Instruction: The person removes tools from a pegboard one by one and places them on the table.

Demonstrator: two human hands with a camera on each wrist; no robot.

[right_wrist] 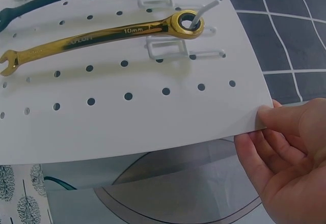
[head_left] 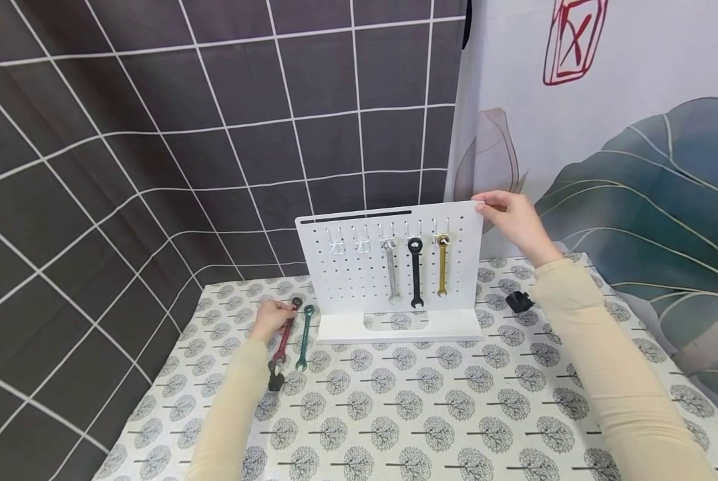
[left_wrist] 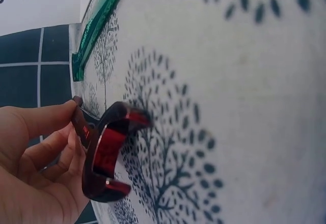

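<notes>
My left hand pinches a red combination wrench near its ring end, on the left side of the table. In the left wrist view the wrench's open jaw end points toward the camera. A green wrench lies just right of it on the cloth. My right hand grips the top right corner of a white pegboard stand between thumb and fingers. From its hooks hang a silver wrench, a black wrench and a gold wrench; two hooks at the left carry nothing.
The stand's base rests on a tree-patterned tablecloth. Black wrist devices show at the left wrist and the right wrist. A dark gridded curtain hangs behind, beside a white leaf-print curtain.
</notes>
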